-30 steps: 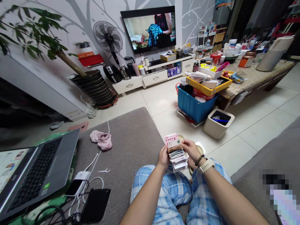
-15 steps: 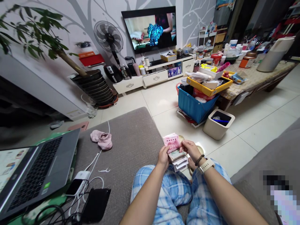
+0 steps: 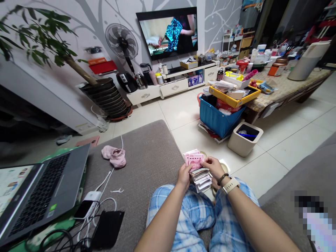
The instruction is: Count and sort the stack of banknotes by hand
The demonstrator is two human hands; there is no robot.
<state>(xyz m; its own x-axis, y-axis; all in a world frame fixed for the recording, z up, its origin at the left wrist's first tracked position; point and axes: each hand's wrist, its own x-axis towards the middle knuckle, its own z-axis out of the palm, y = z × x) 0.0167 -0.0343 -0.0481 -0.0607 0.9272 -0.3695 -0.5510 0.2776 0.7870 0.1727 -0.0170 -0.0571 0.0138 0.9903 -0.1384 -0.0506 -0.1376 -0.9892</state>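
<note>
Several pink banknotes (image 3: 194, 160) are fanned at their upper edges in front of my knees. My left hand (image 3: 184, 176) grips them from the left, its thumb across the lower part of the front note. The fingers of my right hand (image 3: 214, 168) are pinched on the right edge of the front pink note. Below the notes hangs a thick folded stack of pale papers (image 3: 201, 179), its layers spread apart; whether these are notes too I cannot tell. A dark bead bracelet (image 3: 222, 179) and a light-banded watch (image 3: 231, 185) are on my right wrist.
On the grey couch (image 3: 141, 150) to my left lie a pink cloth item (image 3: 114, 156), a laptop (image 3: 44, 189), cables and a black pouch-like object (image 3: 107, 229). Ahead right stand a beige bin (image 3: 244, 143), a blue box (image 3: 219, 117) and a cluttered table (image 3: 265, 96).
Another pink note now lies in front of the others, shifted right, so the pink notes look more fanned. The pale stack below has spread its layers. My hands have barely moved.
</note>
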